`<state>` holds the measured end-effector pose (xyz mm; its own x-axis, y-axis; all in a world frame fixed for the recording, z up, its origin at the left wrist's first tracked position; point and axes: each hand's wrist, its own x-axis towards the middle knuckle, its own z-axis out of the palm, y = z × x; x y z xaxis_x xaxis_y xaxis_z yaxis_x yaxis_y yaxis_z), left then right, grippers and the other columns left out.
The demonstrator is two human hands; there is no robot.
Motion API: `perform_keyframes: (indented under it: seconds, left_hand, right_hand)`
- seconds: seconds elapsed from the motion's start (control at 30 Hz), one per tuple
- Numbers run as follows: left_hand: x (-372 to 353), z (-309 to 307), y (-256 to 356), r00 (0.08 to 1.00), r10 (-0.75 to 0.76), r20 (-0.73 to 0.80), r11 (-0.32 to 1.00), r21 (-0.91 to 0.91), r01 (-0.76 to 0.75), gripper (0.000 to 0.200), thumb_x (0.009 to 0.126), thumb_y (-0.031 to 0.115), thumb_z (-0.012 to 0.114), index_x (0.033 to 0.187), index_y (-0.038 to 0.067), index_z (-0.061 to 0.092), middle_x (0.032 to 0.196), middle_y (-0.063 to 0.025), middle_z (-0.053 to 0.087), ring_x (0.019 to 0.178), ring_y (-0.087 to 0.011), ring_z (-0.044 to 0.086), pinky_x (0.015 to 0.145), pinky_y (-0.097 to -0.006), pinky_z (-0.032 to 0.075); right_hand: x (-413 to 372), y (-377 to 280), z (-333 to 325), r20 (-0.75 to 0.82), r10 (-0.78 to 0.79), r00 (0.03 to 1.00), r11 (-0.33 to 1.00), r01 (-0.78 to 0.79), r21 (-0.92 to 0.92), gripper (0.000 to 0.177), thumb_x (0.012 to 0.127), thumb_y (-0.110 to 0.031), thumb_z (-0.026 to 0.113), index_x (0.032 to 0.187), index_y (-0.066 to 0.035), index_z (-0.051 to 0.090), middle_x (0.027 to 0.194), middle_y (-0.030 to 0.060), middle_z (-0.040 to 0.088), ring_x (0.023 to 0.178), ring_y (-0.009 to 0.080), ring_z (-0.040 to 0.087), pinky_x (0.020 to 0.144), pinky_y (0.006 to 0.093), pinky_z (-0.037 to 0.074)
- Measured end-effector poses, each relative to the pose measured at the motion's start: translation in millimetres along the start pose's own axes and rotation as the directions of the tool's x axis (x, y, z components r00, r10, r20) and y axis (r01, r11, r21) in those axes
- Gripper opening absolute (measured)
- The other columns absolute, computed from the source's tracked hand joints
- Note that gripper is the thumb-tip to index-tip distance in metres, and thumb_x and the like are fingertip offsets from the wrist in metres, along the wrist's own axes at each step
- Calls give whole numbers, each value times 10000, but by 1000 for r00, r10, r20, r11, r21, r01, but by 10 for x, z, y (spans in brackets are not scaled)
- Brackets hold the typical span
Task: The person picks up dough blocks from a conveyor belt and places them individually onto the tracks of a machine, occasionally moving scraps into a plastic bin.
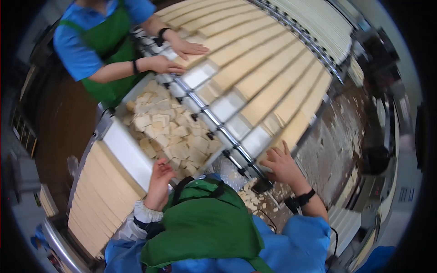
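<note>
My right hand (283, 166) has its fingers spread over the near end of the outermost row of thin, pale square sheets, which look like wafers or crackers (291, 129). My left hand (159, 184) is raised above the near edge of a bin (208, 161), fingers loosely bent and apart, with nothing visible in it. Inside the bin lies a heap of loose pale square pieces (166, 129), some of them broken. Several long rows of the sheets stand packed on edge in the lanes of a slanted rack, with white gaps (226, 105) at their near ends.
A co-worker (98, 50) in a green apron has both hands on another row at the upper left. A metal rail (211, 119) crosses the rows' near ends. More stacked sheets (102, 195) stand at the lower left. Fallen pieces (252, 198) litter the floor.
</note>
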<state>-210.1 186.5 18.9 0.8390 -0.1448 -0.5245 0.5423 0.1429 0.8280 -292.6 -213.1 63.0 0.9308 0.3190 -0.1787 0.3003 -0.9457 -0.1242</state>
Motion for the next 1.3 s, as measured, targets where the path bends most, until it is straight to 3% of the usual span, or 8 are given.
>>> perform_keyframes:
  seconds: [0.17,0.27,0.37,0.53,0.6,0.87,1.03,1.3]
  left_hand:
    - [-258,-383,-130,982,-38,-187,999,-30,33,539,814,-11,605,1315,76,426,1037,-76,483,962,-182,501,898,-307,433]
    - [-503,-725,-289,933,-95,-347,988,-146,47,631,794,-11,628,1362,90,372,998,-72,491,917,-164,504,822,-299,446]
    - [-679,-1096,-607,870,-115,-480,981,-194,23,722,777,-36,631,1403,112,305,830,-51,520,726,-142,518,659,-276,451]
    - [-798,-1420,-938,831,-186,-525,964,-260,51,872,738,-54,643,1479,148,231,786,-44,543,676,-122,522,581,-271,445]
    - [-769,-1516,-1005,867,-166,-470,943,-332,1,937,732,-46,657,1513,165,184,824,-38,554,718,-120,527,629,-264,454]
    - [-819,-1720,-723,952,-172,-255,853,-521,14,965,812,-36,605,1543,215,28,1025,-71,572,806,-131,562,683,-267,486]
    - [-829,-1763,-697,963,-243,-121,804,-580,130,952,871,6,591,1539,272,-33,1021,-94,601,819,-149,615,729,-284,534]
    - [-621,-1528,-746,933,-193,-304,812,-583,-23,1013,815,-41,633,1536,214,-31,1118,-117,564,849,-172,624,745,-281,534]
  right_hand:
    - [249,-164,-71,175,62,983,995,-49,-82,470,613,-207,768,1070,-243,663,1143,90,552,1164,282,498,1109,665,198]
    - [687,-384,-34,22,-120,992,992,121,-38,315,644,-132,736,954,-120,681,1058,154,566,1079,349,525,1030,587,338]
    - [1453,-1082,-88,-123,-334,935,901,354,249,295,676,-59,713,966,-57,662,1032,186,563,1035,377,542,908,454,450]
    - [2986,-2675,514,-289,-574,767,606,634,481,412,804,-160,686,1189,-41,601,1227,214,563,1149,380,537,984,437,443]
    - [3551,-3372,748,-301,-620,724,635,689,350,499,835,-182,657,1289,-21,524,1319,221,512,1253,377,465,1066,436,372]
    - [4501,-4446,1468,-192,-605,773,774,627,88,632,891,-303,564,1416,5,391,1530,166,305,1447,289,225,1184,468,161]
    - [4581,-4511,1289,-235,-590,773,790,613,32,587,798,-284,615,1277,33,495,1325,187,474,1275,324,405,1108,489,265]
    - [4874,-4697,1049,-125,-479,869,878,477,-48,595,624,-356,697,1069,25,595,1113,169,538,1122,312,477,986,506,354]
